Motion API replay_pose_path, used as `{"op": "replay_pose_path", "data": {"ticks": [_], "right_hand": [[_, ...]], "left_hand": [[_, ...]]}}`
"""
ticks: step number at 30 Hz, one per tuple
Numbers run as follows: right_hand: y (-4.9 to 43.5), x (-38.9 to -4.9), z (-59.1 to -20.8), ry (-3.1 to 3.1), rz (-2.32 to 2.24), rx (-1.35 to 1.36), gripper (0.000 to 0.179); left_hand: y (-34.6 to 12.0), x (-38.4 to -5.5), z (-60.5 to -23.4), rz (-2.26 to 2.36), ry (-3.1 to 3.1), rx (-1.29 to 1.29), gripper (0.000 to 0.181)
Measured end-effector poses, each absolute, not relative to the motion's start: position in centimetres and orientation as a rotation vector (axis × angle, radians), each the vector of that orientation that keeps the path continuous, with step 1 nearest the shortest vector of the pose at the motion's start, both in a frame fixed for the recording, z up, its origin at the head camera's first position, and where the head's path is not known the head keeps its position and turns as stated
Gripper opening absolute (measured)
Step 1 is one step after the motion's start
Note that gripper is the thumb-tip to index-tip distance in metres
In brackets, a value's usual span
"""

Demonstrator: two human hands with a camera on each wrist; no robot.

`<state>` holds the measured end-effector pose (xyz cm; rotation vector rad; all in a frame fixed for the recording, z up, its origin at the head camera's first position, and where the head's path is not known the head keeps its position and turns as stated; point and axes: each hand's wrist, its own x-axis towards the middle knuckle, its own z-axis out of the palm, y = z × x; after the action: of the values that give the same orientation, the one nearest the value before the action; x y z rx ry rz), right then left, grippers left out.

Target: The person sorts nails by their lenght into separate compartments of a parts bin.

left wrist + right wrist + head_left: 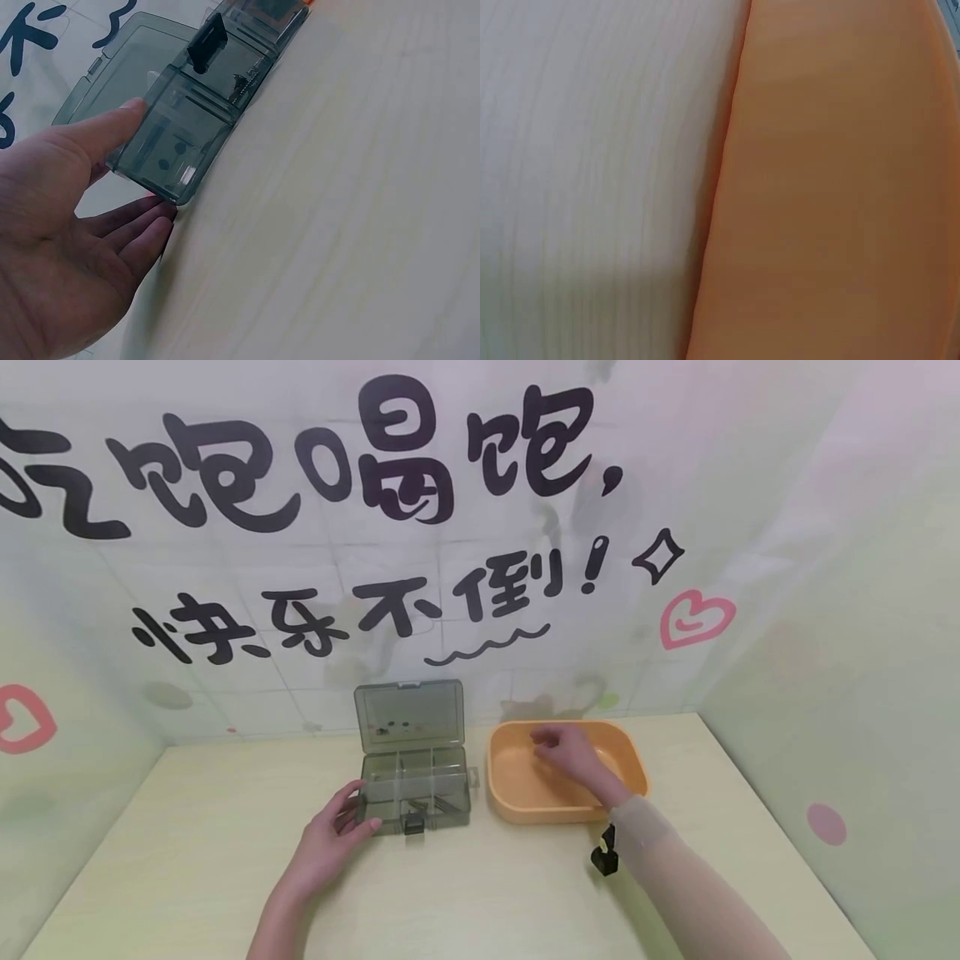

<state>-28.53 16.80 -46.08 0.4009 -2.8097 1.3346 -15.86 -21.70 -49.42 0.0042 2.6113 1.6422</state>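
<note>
A grey see-through compartment box (412, 789) stands on the table with its lid (410, 717) raised at the back. Small metal pieces, perhaps screws, lie in its front compartments. My left hand (335, 831) holds the box at its front left corner; in the left wrist view the thumb (120, 124) lies against the rim and the other fingers touch the end wall. Above the inside of an orange tray (517, 814) hovers my right hand (570, 752), fingers loosely bent, with nothing visible between them. The right wrist view misses that hand.
The tray stands just right of the box. A patterned wall (390, 560) with black lettering rises behind both. Pale wood-grain tabletop (480, 893) extends in front. A black device (604, 856) hangs at my right wrist.
</note>
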Motion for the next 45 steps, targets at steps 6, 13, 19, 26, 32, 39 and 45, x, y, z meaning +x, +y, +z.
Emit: {"op": "replay_pose_path", "data": {"ticks": [6, 13, 19, 26, 32, 39, 45], "right_hand": [[16.8, -28.7, -46.4, -2.801, 1.335, 0.369, 0.025], [16.9, -29.0, -46.6, -2.847, 1.287, 0.405, 0.023], [17.3, -29.3, -46.9, -2.879, 1.254, 0.448, 0.024], [17.5, -29.5, -47.4, -2.874, 1.192, 0.502, 0.021], [17.3, -29.4, -47.7, -2.873, 1.145, 0.466, 0.012], [17.2, -29.5, -48.1, -2.914, 1.074, 0.424, 0.008], [17.1, -29.4, -48.0, -2.943, 1.030, 0.449, 0.012]], "left_hand": [[-21.8, -15.8, -49.3, 1.644, 2.614, 0.019, 0.076], [-22.0, -15.8, -49.4, 1.649, 2.611, 0.020, 0.076], [-21.9, -15.9, -49.5, 1.657, 2.601, 0.016, 0.075], [-21.8, -15.9, -49.3, 1.661, 2.602, 0.013, 0.074], [-21.9, -15.9, -49.4, 1.666, 2.595, 0.004, 0.075], [-21.9, -15.9, -49.6, 1.677, 2.585, -0.009, 0.075], [-21.8, -15.8, -49.5, 1.683, 2.582, 0.000, 0.075]]}}
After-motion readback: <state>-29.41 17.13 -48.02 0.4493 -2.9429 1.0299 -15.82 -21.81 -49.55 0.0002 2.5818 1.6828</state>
